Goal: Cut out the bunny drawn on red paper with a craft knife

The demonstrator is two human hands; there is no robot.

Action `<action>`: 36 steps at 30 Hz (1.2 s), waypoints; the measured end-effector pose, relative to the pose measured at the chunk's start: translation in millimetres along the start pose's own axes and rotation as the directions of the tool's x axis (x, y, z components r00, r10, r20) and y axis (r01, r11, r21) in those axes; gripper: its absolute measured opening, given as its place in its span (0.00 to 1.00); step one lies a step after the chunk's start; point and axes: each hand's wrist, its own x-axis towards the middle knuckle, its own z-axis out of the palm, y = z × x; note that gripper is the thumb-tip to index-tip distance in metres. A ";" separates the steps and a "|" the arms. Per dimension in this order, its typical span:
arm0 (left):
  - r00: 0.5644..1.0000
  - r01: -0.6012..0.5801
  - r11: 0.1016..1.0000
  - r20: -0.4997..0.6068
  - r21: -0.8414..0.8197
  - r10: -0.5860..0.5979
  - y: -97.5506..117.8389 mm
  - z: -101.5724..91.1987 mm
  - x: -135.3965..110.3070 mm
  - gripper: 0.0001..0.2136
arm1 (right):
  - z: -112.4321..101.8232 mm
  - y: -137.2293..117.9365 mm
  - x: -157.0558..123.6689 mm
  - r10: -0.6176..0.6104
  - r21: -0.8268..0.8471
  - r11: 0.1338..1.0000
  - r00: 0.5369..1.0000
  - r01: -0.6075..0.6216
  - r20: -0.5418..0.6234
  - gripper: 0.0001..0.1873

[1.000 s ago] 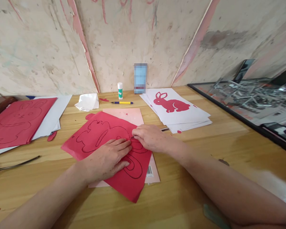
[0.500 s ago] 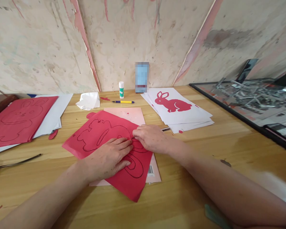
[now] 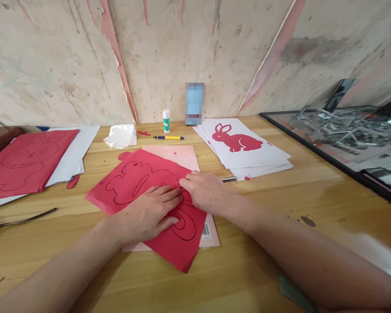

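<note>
A red paper sheet with a rabbit outline drawn in black lies turned at an angle on a pale pink booklet with a barcode. My left hand rests flat on the red sheet, fingers stretched out and pressing it down. Close beside its fingertips, my right hand is closed in a pinch over the drawn ears. A tiny dark tip shows at its fingers, but what it grips is hidden. Just past the right wrist, a thin silver and black rod shows; whether it is held or lies on the table I cannot tell.
At the back stand a glue stick and a propped phone, with a yellow-blue pen and crumpled tissue. White sheets bear a red rabbit cutout. Another red drawn sheet lies left; a black-edged panel right.
My right hand has shifted slightly left and turned a little on the red sheet. My left hand stays in place. The view has tilted slightly.
</note>
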 end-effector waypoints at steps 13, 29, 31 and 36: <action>1.000 -0.006 0.998 -0.023 -0.063 0.004 -1.1 -0.3 1.1 0.20 | -7.3 -2.8 0.8 0.002 -0.014 1.000 0.999 -0.002 0.033 0.10; 1.000 0.008 0.999 -0.008 -0.040 -0.008 -0.6 -0.5 0.7 0.21 | -9.1 -0.8 0.7 0.015 -0.010 1.000 0.998 -0.014 0.069 0.10; 1.000 0.007 0.999 -0.005 -0.039 -0.008 -0.5 -0.4 0.6 0.21 | -9.6 -0.5 0.5 0.017 -0.006 1.000 0.997 -0.017 0.070 0.10; 1.000 0.002 0.999 -0.010 -0.044 -0.002 -0.7 -0.3 0.3 0.21 | -8.6 1.5 0.1 0.027 -0.005 1.000 0.997 -0.027 0.078 0.10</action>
